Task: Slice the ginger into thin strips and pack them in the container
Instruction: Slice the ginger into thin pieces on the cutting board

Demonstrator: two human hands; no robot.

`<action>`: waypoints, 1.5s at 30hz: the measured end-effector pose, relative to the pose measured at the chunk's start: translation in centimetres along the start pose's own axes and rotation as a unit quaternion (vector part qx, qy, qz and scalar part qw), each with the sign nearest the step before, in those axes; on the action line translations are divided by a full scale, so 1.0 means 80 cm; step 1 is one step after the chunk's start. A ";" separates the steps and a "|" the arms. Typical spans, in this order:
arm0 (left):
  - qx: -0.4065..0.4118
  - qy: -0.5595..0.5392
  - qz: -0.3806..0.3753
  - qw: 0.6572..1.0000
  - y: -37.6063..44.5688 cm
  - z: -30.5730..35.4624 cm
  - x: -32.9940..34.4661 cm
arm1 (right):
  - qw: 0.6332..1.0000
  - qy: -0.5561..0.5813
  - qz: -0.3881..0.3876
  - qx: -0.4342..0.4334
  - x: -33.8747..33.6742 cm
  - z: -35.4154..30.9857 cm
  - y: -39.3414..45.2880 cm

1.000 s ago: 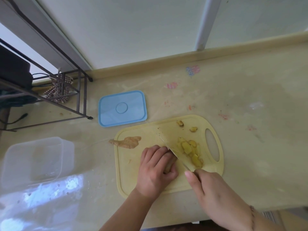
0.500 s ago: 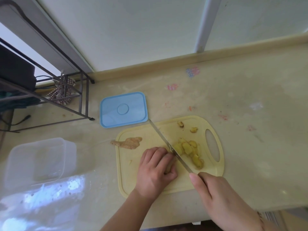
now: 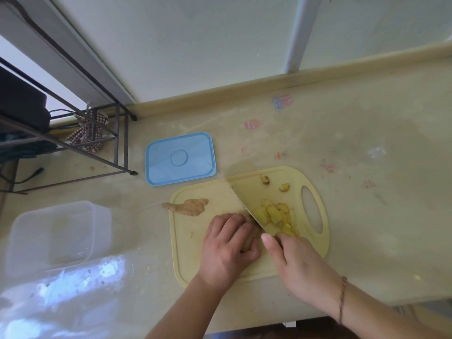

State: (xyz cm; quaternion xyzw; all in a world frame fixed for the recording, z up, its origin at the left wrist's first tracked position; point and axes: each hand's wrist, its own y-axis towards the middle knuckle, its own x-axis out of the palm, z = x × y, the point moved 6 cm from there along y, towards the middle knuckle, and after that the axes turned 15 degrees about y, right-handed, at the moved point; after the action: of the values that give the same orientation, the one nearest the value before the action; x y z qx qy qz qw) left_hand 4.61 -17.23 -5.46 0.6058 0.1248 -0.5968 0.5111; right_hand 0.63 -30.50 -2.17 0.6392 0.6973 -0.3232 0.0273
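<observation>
The ginger (image 3: 249, 241), firm and probably slippery where cut, lay on the cutting board (image 3: 190, 253), largely hidden under the left hand (image 3: 227, 243), whose curled fingers pinned it. The right hand (image 3: 296, 263) gripped the knife (image 3: 247, 199) beside the cut pieces (image 3: 274, 214). The container (image 3: 53, 236) stood well apart.

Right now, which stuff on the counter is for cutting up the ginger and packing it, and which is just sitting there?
For the job:
knife in the right hand
ginger piece under the left hand
cut ginger
yellow cutting board
clear container
blue lid

Just lying about:
metal rack
checked cloth
ginger peel
</observation>
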 end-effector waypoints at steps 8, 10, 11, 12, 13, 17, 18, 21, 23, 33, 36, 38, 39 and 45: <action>-0.007 0.036 -0.013 0.999 0.002 0.007 -0.012 | 0.999 0.033 0.009 0.015 -0.019 0.002 -0.039; -0.004 0.038 -0.017 0.999 0.003 0.007 -0.012 | 1.000 0.019 0.006 0.024 -0.020 0.000 -0.046; -0.002 0.040 -0.018 0.999 0.003 0.006 -0.011 | 0.999 0.014 0.008 0.028 -0.021 -0.001 -0.047; 0.001 0.041 -0.021 0.999 0.003 0.006 -0.011 | 0.999 0.012 0.007 0.032 -0.021 -0.001 -0.048; 0.003 0.043 -0.024 0.999 0.003 0.005 -0.010 | 0.999 0.010 0.005 0.035 -0.022 -0.001 -0.048; 0.010 0.044 -0.022 0.999 0.004 0.003 -0.007 | 0.999 0.008 0.001 0.037 -0.023 0.001 -0.049; 0.010 0.044 -0.020 0.999 0.004 0.002 -0.007 | 0.999 0.005 0.000 0.039 -0.024 0.002 -0.049; 0.008 0.041 -0.017 0.999 0.004 0.000 -0.006 | 0.999 -0.012 -0.002 0.040 -0.023 0.005 -0.050; 0.010 0.039 -0.014 0.999 0.004 0.000 -0.006 | 0.999 -0.011 -0.007 0.037 -0.022 0.005 -0.050; 0.014 0.013 0.008 1.000 0.007 0.000 -0.009 | 0.998 -0.033 0.012 0.044 -0.013 0.009 -0.057; 0.017 0.014 0.009 1.000 0.007 0.000 -0.009 | 0.999 -0.025 -0.001 0.044 -0.012 0.009 -0.055; 0.017 0.012 0.009 1.000 0.007 -0.001 -0.008 | 0.999 -0.021 -0.008 0.050 -0.013 0.006 -0.054; 0.016 0.011 0.009 1.000 0.007 -0.001 -0.008 | 0.998 -0.019 -0.010 0.053 -0.013 0.005 -0.053; 0.015 0.023 -0.007 1.000 0.006 -0.002 -0.003 | 0.998 -0.025 -0.012 0.058 -0.014 0.007 -0.051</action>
State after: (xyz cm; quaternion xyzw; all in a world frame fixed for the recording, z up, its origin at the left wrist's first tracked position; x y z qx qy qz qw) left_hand 4.98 -17.20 -5.06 0.6260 0.1318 -0.5877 0.4952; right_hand -3.04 -31.63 -0.40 0.6229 0.6841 -0.3794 0.0040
